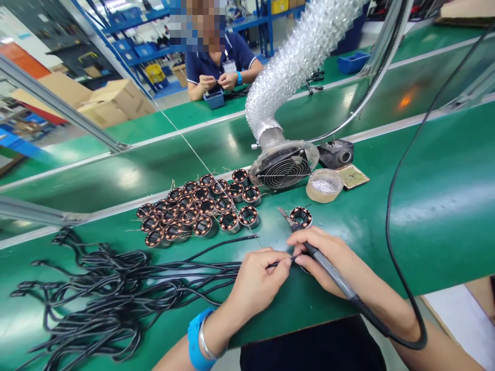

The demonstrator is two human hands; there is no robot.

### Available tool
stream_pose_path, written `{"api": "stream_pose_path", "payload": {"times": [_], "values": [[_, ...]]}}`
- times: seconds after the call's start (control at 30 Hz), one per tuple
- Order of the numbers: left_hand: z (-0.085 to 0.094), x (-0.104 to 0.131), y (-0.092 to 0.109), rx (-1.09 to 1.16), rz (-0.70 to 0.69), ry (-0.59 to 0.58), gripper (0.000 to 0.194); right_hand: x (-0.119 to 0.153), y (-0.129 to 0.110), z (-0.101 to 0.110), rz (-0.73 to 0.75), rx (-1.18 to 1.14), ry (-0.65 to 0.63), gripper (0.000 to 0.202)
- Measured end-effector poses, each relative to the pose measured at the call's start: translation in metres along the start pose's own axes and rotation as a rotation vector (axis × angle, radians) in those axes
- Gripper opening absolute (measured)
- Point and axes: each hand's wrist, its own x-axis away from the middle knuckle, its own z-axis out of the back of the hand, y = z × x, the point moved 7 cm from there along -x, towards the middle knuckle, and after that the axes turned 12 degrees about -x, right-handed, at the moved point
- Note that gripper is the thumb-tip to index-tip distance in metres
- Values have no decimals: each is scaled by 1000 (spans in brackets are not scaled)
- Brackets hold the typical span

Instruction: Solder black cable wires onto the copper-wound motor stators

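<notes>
Near the front edge of the green bench, my left hand point(260, 278) pinches a black cable point(271, 265) close to its end. My right hand point(325, 260) is closed around a soldering iron point(328, 267), whose tip points up and left; its thumb and fingertips also meet the cable's end. Just beyond the iron sits one copper-wound motor stator point(300, 217), apart from the rest. A heap of black cables point(116, 288) spreads to the left, several running toward my left hand. Fine detail at the cable's end is hidden by my fingers.
Rows of stators point(193, 206) stand at the back left. Behind them is a fume extractor fan point(286, 170) on a silver duct point(294, 67), beside a round dish point(325, 185) and a sponge tray point(352, 176). The iron's cord point(390, 221) loops right. Across the bench sits a person point(220, 67).
</notes>
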Motion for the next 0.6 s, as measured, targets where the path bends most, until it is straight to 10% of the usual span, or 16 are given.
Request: {"api": "stream_pose_path", "payload": {"times": [0.2, 0.4, 0.6], "values": [[-7, 13, 2, 51, 43, 61, 22, 10, -14, -9, 165, 108, 204, 25], [-28, 33, 3, 592, 97, -201, 44, 28, -11, -4, 245, 133, 389, 23], [5, -8, -23, 555, 243, -129, 36, 48, 7, 6, 156, 97, 398, 32]]}}
